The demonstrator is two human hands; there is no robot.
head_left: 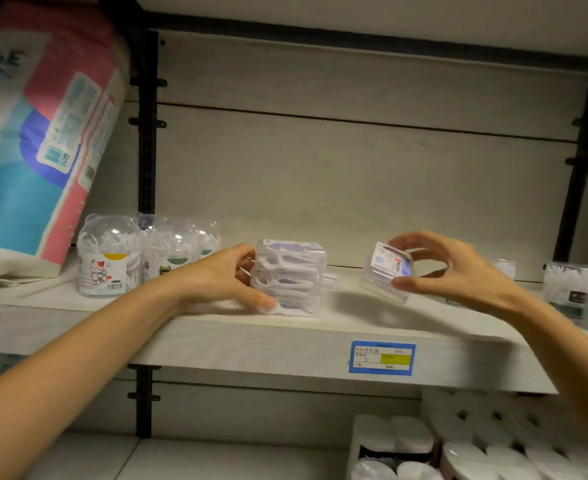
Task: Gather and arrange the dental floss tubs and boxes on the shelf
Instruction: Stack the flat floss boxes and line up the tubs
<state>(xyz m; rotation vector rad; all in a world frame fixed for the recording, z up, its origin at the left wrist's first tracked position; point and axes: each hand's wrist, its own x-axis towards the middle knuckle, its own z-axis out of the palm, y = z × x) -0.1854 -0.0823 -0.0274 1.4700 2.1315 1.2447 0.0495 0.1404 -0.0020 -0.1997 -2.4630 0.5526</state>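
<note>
Head view. The shelf [216, 337] is a pale wood-grain board with a pale back panel behind it and a black slotted upright [147, 133] at the left.

A stack of clear floss-pick boxes [290, 271] stands near the middle of the shelf, close to the front edge. The left hand [223, 278] is against the stack's left side. Its grip is closed on the stack: fingers curled round the far upper left corner, thumb pressed on the lower front corner.

The right hand [458, 268] is to the right of the stack and apart from it. Its grip is a pinch on a single floss-pick box [386, 271], with the thumb under the near edge and the fingertips over the top. This box is tilted, label face turned up and to the left. It casts a shadow on the board; whether its lower edge touches the shelf cannot be told.

At the left end of the shelf, two round clear tubs of floss picks stand side by side, touching or nearly so: a cat-label tub [107, 261] and a green-label tub [178, 251]. The left forearm crosses in front of the green-label tub.

Other stock: a large soft pack [43, 133] in pink, blue and white leans at the far left, behind the tubs. Clear bagged packs [576, 292] lie at the right end of the shelf. A blue-framed price tag [382, 357] is fixed to the shelf's front edge. White paper rolls [458, 445] sit on the level below, at lower right.
</note>
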